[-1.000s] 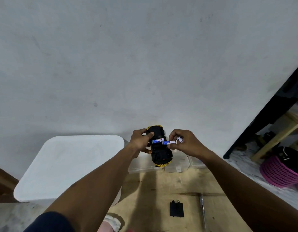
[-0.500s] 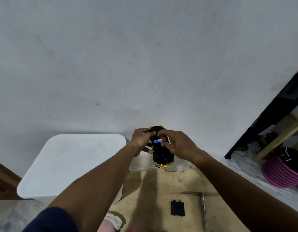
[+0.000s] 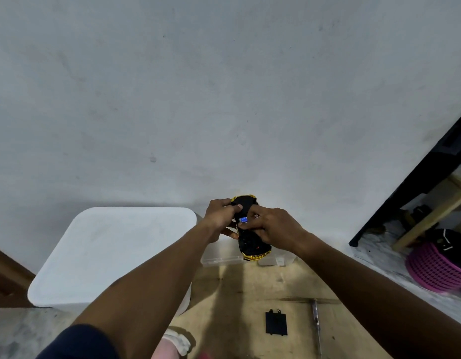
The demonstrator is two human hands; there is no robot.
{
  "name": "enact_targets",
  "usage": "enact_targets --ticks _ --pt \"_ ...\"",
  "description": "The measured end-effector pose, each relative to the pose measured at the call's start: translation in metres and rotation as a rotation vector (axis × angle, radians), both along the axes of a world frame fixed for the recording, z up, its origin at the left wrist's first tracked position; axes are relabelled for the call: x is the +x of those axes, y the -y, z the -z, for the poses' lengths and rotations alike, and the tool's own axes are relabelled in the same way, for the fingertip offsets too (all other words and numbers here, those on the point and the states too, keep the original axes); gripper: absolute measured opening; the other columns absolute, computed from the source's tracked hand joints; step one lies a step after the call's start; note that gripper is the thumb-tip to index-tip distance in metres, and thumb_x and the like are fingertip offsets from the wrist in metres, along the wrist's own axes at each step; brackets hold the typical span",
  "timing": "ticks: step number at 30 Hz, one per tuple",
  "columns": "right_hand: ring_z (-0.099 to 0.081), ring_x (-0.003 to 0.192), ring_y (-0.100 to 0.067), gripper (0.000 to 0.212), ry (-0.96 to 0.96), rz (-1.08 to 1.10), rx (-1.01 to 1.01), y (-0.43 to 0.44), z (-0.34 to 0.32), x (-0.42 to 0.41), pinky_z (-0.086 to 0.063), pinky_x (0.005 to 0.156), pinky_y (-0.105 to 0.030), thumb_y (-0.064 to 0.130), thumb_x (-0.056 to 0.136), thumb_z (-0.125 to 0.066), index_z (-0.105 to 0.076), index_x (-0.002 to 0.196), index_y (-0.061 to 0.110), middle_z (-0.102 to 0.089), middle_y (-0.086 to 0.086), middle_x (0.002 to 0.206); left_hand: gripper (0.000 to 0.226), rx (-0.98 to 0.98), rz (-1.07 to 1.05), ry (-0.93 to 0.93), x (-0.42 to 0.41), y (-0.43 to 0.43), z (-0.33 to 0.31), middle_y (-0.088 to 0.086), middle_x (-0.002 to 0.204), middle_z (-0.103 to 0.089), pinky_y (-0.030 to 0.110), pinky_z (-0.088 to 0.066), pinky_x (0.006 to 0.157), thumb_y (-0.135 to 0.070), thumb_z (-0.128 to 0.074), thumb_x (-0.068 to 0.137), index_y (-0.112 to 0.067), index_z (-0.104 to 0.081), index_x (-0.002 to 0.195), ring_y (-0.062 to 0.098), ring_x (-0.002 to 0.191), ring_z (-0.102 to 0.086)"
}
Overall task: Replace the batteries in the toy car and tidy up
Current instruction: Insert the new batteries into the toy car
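I hold a black and yellow toy car [image 3: 252, 244] belly-up in the air, in front of the wall. My left hand [image 3: 220, 218] grips its left side near the far end. My right hand [image 3: 270, 228] lies over the car's right side, fingers pressing a blue and white battery [image 3: 242, 219] into the open compartment. A second battery end shows between my right fingers. The black battery cover [image 3: 276, 323] lies flat on the wooden table [image 3: 250, 294] below. A thin screwdriver [image 3: 316, 325] lies to the right of the cover.
Clear plastic boxes [image 3: 221, 255] stand at the table's far edge under the car. A white stool [image 3: 113, 252] sits to the left. A pink basket [image 3: 436, 270] and a wooden frame [image 3: 431, 216] are on the floor to the right. White cloth [image 3: 179, 342] lies at the bottom.
My right hand has moved left over the car, bringing the batteries from beside it down onto the compartment. The left hand keeps the same hold.
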State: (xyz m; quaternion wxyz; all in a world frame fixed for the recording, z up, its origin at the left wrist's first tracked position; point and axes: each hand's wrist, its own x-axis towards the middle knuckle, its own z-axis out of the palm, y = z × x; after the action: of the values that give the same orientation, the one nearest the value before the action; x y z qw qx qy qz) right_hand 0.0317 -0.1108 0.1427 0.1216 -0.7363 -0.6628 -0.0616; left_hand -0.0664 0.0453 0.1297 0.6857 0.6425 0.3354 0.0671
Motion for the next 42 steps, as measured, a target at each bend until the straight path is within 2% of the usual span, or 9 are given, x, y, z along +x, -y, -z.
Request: enact_targets --ticks 4,8,10,14,17,22,29,37,42 --pt "-0.061 0.078 -0.02 0.032 -0.078 0.046 -0.07 0.001 -0.004 -0.002 -0.042 0.061 -0.028 0.019 0.089 -0.064 -0.073 0.113 0.038 -0.06 0.003 0.102 0.021 0.003 -0.008 -0.004 -0.001 -0.001 0.003 0.015 0.096 -0.07 0.037 -0.058 0.054 -0.017 -0.059 0.097 -0.011 -0.07 0.113 0.029 0.068 -0.068" --pt "-0.054 0.111 -0.016 0.052 -0.24 0.104 -0.216 0.002 -0.008 -0.003 -0.047 0.091 -0.035 0.018 0.093 -0.039 -0.055 0.139 0.036 -0.056 0.004 0.129 0.019 -0.003 -0.013 -0.011 -0.004 -0.004 0.009 0.015 0.098 -0.071 0.039 -0.059 0.056 -0.019 -0.059 0.096 -0.012 -0.072 0.11 0.03 0.071 -0.069" --pt "-0.052 0.107 -0.013 0.061 -0.351 0.116 -0.191 0.002 -0.008 0.0 -0.044 0.091 -0.03 0.013 0.091 -0.033 -0.045 0.147 0.034 -0.057 0.005 0.125 0.02 -0.01 -0.013 -0.009 -0.004 -0.005 0.01 0.015 0.1 -0.071 0.038 -0.059 0.057 -0.019 -0.059 0.096 -0.013 -0.071 0.111 0.03 0.072 -0.069" --pt "-0.054 0.094 0.003 0.061 -0.633 0.181 0.03 0.002 -0.004 0.004 -0.043 0.082 -0.009 -0.004 0.095 -0.047 -0.046 0.146 0.03 -0.063 0.003 0.124 0.022 -0.014 -0.036 -0.007 -0.003 -0.008 0.009 0.015 0.104 -0.071 0.037 -0.058 0.055 -0.018 -0.057 0.098 -0.012 -0.069 0.115 0.03 0.074 -0.068" --pt "-0.062 0.083 -0.01 0.064 -0.911 0.281 0.235 0.004 -0.006 0.004 -0.058 0.071 -0.023 -0.001 0.089 -0.065 -0.051 0.14 0.035 -0.063 0.004 0.121 0.023 -0.022 -0.061 -0.005 -0.002 -0.009 0.007 0.016 0.105 -0.07 0.036 -0.058 0.054 -0.019 -0.058 0.098 -0.012 -0.067 0.118 0.03 0.075 -0.068" --pt "-0.07 0.083 -0.023 0.047 -1.291 0.449 0.411 0.004 -0.009 0.0 -0.063 0.071 -0.041 -0.004 0.074 -0.083 -0.064 0.114 0.012 -0.069 -0.017 0.101 0.022 -0.058 -0.086 0.003 -0.001 -0.008 0.007 0.012 0.097 -0.069 0.037 -0.058 0.054 -0.017 -0.058 0.098 -0.01 -0.068 0.117 0.03 0.072 -0.068" --pt "-0.071 0.067 -0.012 0.018 -1.135 0.659 0.545 -0.01 0.001 -0.02 -0.058 0.067 -0.025 0.008 0.067 -0.089 -0.076 0.079 0.009 -0.075 -0.005 0.073 0.019 -0.082 -0.117 -0.001 0.0 -0.004 0.005 0.014 0.098 -0.071 0.042 -0.061 0.059 -0.016 -0.057 0.099 -0.01 -0.069 0.112 0.031 0.073 -0.069" --pt "-0.066 0.087 -0.007 0.018 -0.827 0.802 0.571 -0.012 0.022 -0.034 -0.052 0.075 -0.028 0.039 0.073 -0.085 -0.072 0.081 0.03 -0.072 0.012 0.09 0.019 -0.108 -0.149 0.024 0.0 0.001 -0.001 0.014 0.095 -0.07 0.039 -0.06 0.053 -0.016 -0.057 0.1 -0.007 -0.068 0.112 0.03 0.067 -0.068" --pt "-0.063 0.102 -0.007 0.023 -0.703 0.673 0.544 -0.005 0.032 -0.042 -0.051 0.089 -0.028 0.025 0.084 -0.077 -0.075 0.107 0.021 -0.07 0.006 0.114 0.029 -0.12 -0.198 0.064 -0.002 0.002 0.0 0.016 0.106 -0.07 0.037 -0.058 0.051 -0.02 -0.061 0.099 -0.007 -0.063 0.125 0.031 0.071 -0.07"
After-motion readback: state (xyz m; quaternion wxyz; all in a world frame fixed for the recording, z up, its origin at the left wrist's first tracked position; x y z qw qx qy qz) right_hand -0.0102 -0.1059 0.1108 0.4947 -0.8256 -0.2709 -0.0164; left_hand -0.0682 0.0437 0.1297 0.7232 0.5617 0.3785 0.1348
